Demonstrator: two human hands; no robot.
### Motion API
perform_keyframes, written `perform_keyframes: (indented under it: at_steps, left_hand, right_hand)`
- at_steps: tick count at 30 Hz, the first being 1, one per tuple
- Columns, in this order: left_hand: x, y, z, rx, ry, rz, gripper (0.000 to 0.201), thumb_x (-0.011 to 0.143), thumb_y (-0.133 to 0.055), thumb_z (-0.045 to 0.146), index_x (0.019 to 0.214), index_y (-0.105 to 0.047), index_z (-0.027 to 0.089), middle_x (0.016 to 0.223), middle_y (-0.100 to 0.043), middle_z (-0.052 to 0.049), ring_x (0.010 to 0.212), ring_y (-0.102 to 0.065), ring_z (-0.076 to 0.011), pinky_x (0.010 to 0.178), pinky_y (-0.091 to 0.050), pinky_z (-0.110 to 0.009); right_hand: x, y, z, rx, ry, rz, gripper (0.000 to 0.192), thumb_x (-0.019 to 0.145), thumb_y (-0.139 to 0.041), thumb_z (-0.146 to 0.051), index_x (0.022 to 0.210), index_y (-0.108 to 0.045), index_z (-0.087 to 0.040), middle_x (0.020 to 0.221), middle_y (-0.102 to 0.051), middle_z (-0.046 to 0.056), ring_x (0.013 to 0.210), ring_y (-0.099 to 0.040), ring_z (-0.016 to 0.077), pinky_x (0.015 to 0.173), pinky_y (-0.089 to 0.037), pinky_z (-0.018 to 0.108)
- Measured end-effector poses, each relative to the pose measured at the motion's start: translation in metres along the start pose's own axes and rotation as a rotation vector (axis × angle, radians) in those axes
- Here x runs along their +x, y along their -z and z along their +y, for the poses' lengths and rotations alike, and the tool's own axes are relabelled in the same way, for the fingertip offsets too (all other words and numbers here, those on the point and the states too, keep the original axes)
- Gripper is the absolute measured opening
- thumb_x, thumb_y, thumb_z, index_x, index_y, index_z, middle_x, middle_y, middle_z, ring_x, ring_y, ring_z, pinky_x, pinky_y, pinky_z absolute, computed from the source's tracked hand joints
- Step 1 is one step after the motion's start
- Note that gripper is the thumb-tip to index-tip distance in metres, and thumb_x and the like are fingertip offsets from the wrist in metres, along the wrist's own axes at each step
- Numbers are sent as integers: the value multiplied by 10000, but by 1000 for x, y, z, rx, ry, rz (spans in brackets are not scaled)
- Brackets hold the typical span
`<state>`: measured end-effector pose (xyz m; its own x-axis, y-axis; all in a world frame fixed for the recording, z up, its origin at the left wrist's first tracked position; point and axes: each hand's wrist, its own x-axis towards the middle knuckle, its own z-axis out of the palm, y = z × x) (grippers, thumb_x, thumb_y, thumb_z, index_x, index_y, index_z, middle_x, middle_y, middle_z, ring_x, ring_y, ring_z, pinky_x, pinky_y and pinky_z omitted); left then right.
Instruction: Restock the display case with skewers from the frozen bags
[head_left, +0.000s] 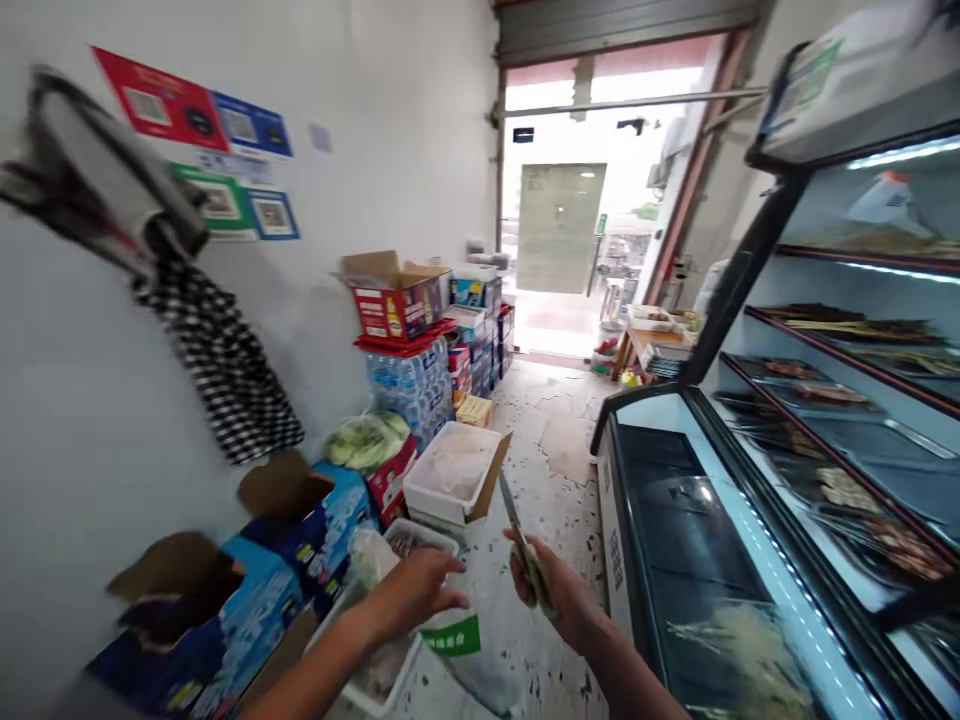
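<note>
My right hand [559, 590] is closed around a knife [511, 502], its blade pointing up and away from me. Something pale, perhaps a cloth, is bunched along the handle in the same grip. My left hand [424, 585] reaches over the containers on the floor, thumb and fingers apart, with nothing plainly held. Just below it is a clear plastic bag [480, 678] with a green printed label; whether the hand touches it I cannot tell. A white tub [382, 705] with blurred contents stands under my left forearm.
A white crate [411, 497] sits by an open carton flap [491, 480]. Blue cartons [251, 590], bottled water packs [409, 385] and a box topped with leafy greens [367, 440] line the left wall. On the right runs a glass display case [626, 530]. A doorway lies ahead.
</note>
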<state>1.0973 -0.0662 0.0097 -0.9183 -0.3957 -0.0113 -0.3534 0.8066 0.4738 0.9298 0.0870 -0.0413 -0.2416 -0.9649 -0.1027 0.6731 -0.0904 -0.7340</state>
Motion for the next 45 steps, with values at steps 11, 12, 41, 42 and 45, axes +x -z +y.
perform_keyframes:
  at_steps: [11, 12, 41, 42, 45]
  left_hand:
    - [305, 17, 19, -117, -524, -107, 342, 863, -462, 383, 688, -649, 157, 611, -609, -1, 580, -526, -107, 583, -361, -194]
    - [331, 21, 19, -111, -559, -80, 346, 868, -455, 386, 679, -634, 157, 588, -579, 10, 562, -499, -99, 573, -346, -194]
    - [992, 68, 65, -38, -990, -315, 365, 911, -372, 396, 719, -568, 155, 567, -479, 30, 526, -420, -73, 534, -314, -178]
    - [1011, 66, 64, -46, -992, -334, 362, 913, -369, 391, 722, -567, 156, 575, -487, 29, 529, -426, -72, 536, -318, -175]
    - [1065, 60, 67, -39, -1046, -392, 357, 920, -356, 378, 729, -563, 158, 587, -508, 24, 525, -439, -72, 530, -316, -178]
  right_hand:
    - [64, 141, -111, -15, 165, 210, 505, 732, -626, -327, 1211, -483, -253, 904, -555, 22, 685, -506, 91, 635, -392, 235]
    - [75, 147, -125, -154, 180, 246, 540, 723, -637, -374, 1221, -467, -250, 879, -543, 16, 663, -487, 93, 611, -384, 238]
    - [412, 415, -565, -1726, 143, 462, 405, 687, -617, -555, 806, -643, -168, 591, -538, -35, 548, -433, 83, 508, -262, 199]
    - [422, 424, -578, -1752, 151, 456, 404, 685, -621, -547, 830, -646, -171, 626, -567, -25, 572, -458, 90, 521, -270, 202]
    - [454, 443, -608, -1828, 180, 494, 468, 663, -638, -542, 980, -630, -198, 832, -641, 24, 722, -551, 142, 597, -321, 218]
